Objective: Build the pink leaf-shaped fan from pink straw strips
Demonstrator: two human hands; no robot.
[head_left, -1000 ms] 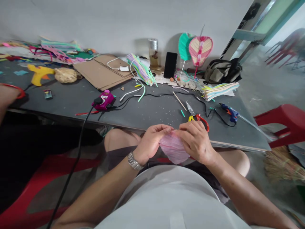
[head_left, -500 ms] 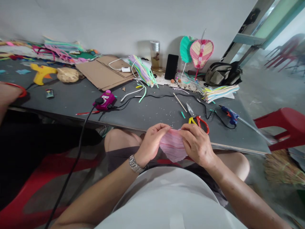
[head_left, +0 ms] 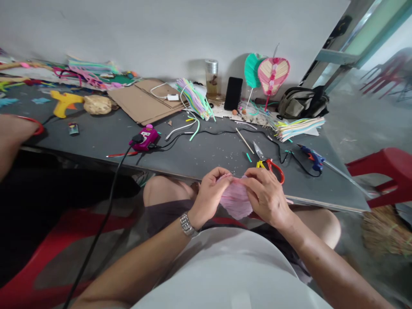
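Note:
Both hands meet over my lap, just in front of the grey table's (head_left: 206, 156) near edge. My left hand (head_left: 207, 195), with a metal watch on its wrist, pinches the top left edge of a pink ribbed fan-shaped piece (head_left: 236, 201). My right hand (head_left: 265, 193) grips the same pink piece from the right, fingers curled over its top. Red and yellow handled scissors (head_left: 270, 165) lie on the table right behind my right hand.
On the table lie a blue glue gun (head_left: 311, 155), a magenta device (head_left: 145, 138) with a black cable, a yellow glue gun (head_left: 64, 103), cardboard (head_left: 141, 101), bundles of coloured strips (head_left: 196, 96), a phone (head_left: 233, 93), a jar (head_left: 211, 77), two finished fans (head_left: 273, 75) and a bag (head_left: 302, 103). Another person's arm (head_left: 13, 137) is at the left. A red stool (head_left: 386, 169) stands at the right.
The two hands have closed in a little on the pink piece and bunched its top edge; more of it is covered by fingers. The view has shifted slightly.

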